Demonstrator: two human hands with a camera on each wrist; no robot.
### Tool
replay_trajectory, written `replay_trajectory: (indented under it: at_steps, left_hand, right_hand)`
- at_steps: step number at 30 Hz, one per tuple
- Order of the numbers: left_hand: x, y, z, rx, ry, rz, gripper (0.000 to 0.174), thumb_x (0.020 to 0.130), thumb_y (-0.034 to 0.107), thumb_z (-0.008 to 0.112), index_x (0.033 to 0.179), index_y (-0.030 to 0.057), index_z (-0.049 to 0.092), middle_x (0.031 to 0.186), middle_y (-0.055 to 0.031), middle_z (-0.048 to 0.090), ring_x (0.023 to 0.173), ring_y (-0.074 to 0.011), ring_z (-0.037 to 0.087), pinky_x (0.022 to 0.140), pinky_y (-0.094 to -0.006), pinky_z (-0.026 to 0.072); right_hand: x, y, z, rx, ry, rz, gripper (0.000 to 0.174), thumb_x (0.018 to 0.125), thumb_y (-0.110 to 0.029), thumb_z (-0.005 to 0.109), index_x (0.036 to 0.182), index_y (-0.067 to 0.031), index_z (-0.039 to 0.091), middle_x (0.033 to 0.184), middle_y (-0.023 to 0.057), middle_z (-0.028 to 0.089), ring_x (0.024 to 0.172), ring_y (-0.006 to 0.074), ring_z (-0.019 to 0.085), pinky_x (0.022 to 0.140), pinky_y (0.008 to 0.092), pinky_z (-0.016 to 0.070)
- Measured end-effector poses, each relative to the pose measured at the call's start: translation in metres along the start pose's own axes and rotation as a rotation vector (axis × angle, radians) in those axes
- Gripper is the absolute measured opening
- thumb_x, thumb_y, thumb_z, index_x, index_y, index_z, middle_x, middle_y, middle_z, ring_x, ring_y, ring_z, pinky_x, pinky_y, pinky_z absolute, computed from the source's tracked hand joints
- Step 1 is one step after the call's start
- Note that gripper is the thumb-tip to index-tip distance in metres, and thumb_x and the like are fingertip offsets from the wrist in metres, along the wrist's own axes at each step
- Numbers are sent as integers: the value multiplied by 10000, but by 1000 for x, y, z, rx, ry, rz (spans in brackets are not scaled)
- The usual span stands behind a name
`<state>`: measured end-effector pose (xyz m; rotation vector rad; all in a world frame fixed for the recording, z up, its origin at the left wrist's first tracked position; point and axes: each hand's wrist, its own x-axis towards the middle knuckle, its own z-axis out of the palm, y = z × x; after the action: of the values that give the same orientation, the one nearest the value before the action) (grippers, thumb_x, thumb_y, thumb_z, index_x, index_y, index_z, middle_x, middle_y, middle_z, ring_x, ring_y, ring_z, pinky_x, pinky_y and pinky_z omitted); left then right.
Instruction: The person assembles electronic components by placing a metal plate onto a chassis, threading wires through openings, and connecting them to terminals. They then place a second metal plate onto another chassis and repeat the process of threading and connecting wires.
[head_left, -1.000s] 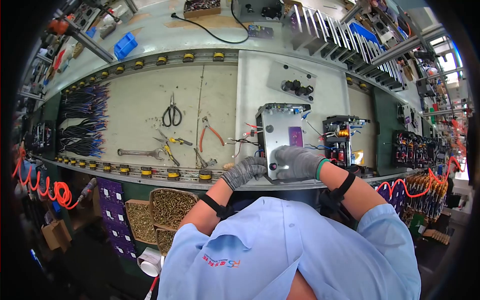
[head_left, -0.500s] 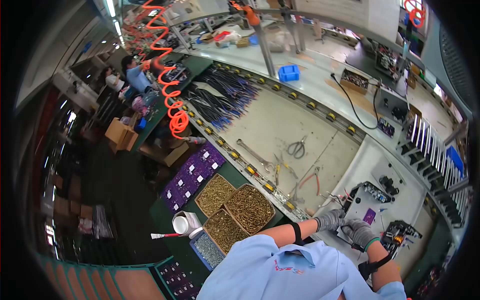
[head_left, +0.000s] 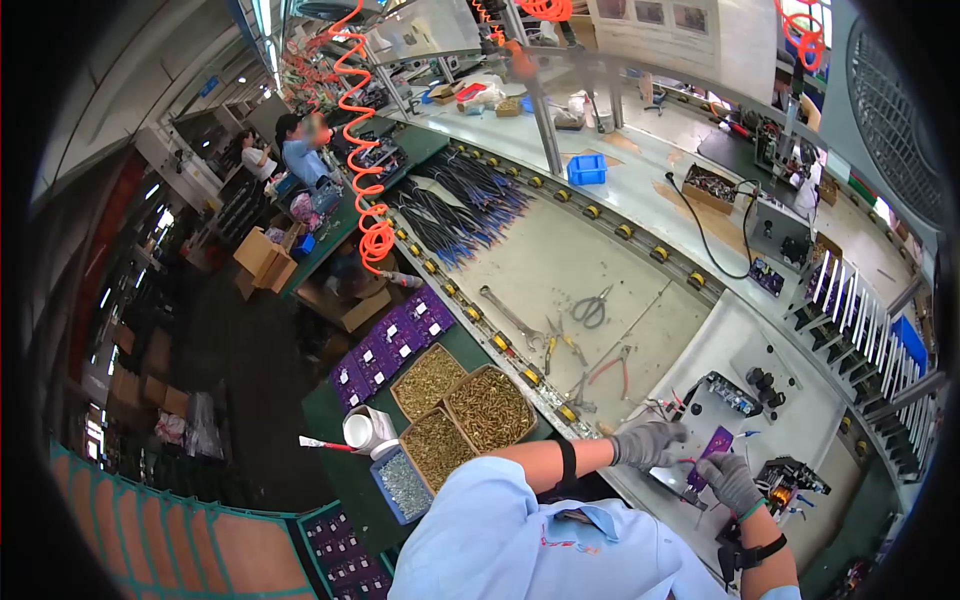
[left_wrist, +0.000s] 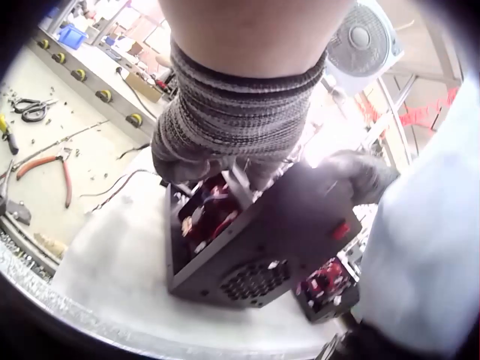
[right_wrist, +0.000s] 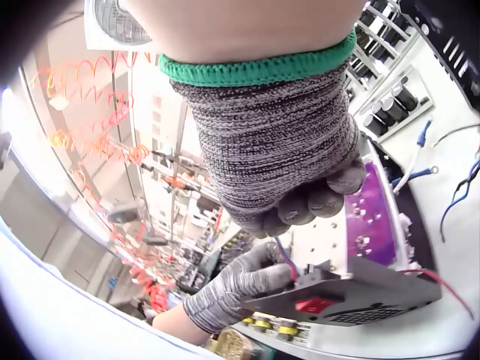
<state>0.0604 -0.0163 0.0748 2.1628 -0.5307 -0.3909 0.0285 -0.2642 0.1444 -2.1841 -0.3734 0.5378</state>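
Observation:
Both hands wear grey knit gloves. Between them a black metal equipment case (left_wrist: 259,240) stands tilted on the light work surface, its vented end and red switch facing the left wrist view. Red wires and parts show in its open side. A purple circuit board (right_wrist: 371,225) lies along the case's silver panel. My right hand (head_left: 730,480) grips the case by its panel side, fingers curled. My left hand (head_left: 645,445) is at the open side, fingertips by red and blue wires (right_wrist: 285,259); I cannot tell whether it pinches them.
A second unit with exposed parts (head_left: 790,485) stands to the right. Pliers (head_left: 610,370), scissors (head_left: 592,310) and a wrench (head_left: 510,310) lie left of the case. Bins of brass screws (head_left: 490,410) and purple boards (head_left: 385,350) are further left. A coiled orange hose (head_left: 365,170) hangs above.
The head view has swung left across the room. The case has gone from lying flat to tilted. My right hand has shifted from flat on its panel to a grip on it.

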Motion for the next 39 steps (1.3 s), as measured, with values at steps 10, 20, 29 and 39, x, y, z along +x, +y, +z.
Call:
replay_trajectory:
  at_steps: [10,20,29,39]
  left_hand:
    - [9,-6,-23,-16,-31,52,229,910,271,563,909,56,644,833,-169,666,813,-380,645,765,-452,508]
    - [-48,-42,-16,26,131,198,317,931,317,537,860,33,658,676,-153,587,697,-317,627,731,-381,513]
    - [-25,-91,-1,-1371,-343,-765,689,866,615,657,1293,86,550,1230,-84,631,993,-198,609,809,-350,497]
    - [62,-102,3,-1158,230,-684,298,932,406,631,928,110,660,797,-4,657,662,-119,606,596,-271,500]
  right_hand:
    - [-10,-28,44,-306,-188,-86,399,816,-291,711,1121,-36,678,1085,165,688,937,324,683,837,433,533]
    - [-10,-18,62,-293,47,-268,172,864,-171,646,1007,-112,722,914,117,667,853,309,670,759,409,535]
    - [-5,8,75,-316,-5,-115,218,832,-257,720,985,-102,708,895,122,666,838,336,667,761,442,539]
    - [1,-34,28,2,77,-104,325,791,-261,793,1057,-93,713,1009,108,700,945,300,677,859,394,537]
